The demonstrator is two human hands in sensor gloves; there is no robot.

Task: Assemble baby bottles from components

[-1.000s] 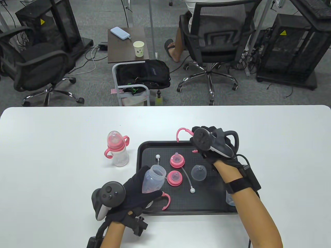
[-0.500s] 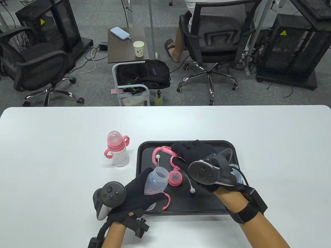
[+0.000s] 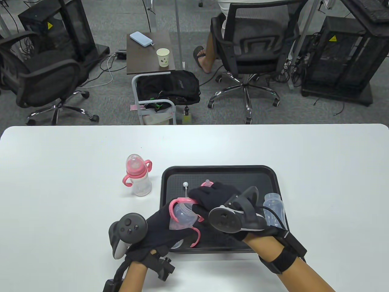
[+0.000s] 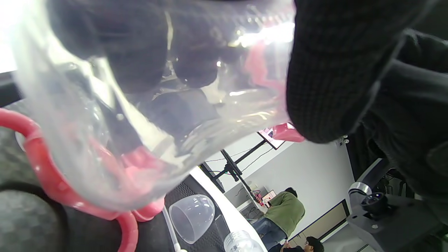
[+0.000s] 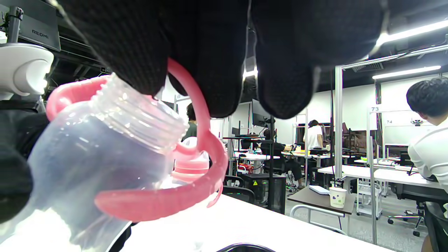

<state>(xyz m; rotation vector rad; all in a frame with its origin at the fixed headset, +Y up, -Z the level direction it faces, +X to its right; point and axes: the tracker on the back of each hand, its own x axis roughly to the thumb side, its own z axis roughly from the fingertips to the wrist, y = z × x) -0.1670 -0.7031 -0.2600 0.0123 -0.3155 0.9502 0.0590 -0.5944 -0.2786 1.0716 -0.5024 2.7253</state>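
My left hand (image 3: pixel 161 226) grips a clear bottle body (image 3: pixel 181 216) over the near left corner of the black tray (image 3: pixel 264 173), neck pointing away and up. My right hand (image 3: pixel 206 197) holds a pink handle ring (image 3: pixel 175 204) against the bottle's neck. In the right wrist view the ring (image 5: pixel 201 140) sits tilted around the threaded neck (image 5: pixel 140 122), with my fingers (image 5: pixel 217 52) on top. In the left wrist view the bottle (image 4: pixel 140 105) fills the frame, gripped by my fingers (image 4: pixel 336 70).
An assembled bottle (image 3: pixel 138 175) with pink handles stands on the table left of the tray. On the tray lie a second clear bottle body (image 3: pixel 274 210), another pink handle (image 3: pixel 196 238), a straw with a white ball (image 3: pixel 185 184), a pink nipple collar (image 3: pixel 207 183) and a clear dome cap (image 4: pixel 190 217).
My right hand carried the pink handle ring from the tray's far edge down to the bottle neck. My left hand with the bottle stayed almost still.
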